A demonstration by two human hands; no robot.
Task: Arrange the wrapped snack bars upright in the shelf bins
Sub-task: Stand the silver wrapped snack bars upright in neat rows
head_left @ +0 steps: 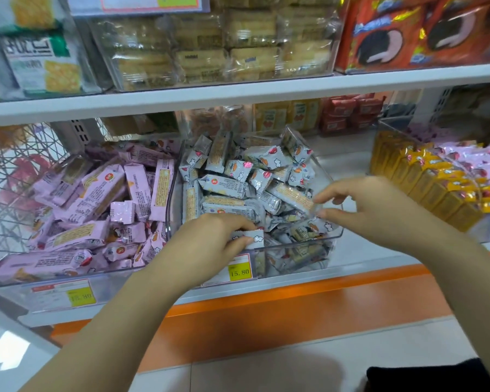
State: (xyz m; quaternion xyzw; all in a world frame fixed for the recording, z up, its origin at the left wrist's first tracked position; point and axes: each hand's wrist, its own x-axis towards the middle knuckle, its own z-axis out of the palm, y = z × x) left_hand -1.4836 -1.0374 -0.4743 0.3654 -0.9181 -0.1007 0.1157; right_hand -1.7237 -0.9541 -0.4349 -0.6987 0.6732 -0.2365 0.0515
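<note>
- Head view: left hand (215, 241) pinches a grey bar (251, 239) at the middle bin (335, 236) front.
- Right hand (365, 205) curls at another bar (293, 195); grip unclear.
- Grey and pink bars (96, 193) lie jumbled; nearly all the arranging looks left.

The yellow price tag (239, 272) on the middle bin (337, 236) reads 15.80, as does the left bin (9, 280) tag (81, 296).

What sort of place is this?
Most likely a shop's snack aisle: white shelves hold packaged biscuits, clear bins brim with wrapped snack bars, and yellow price tags reading 15.80 sit in front.
</note>
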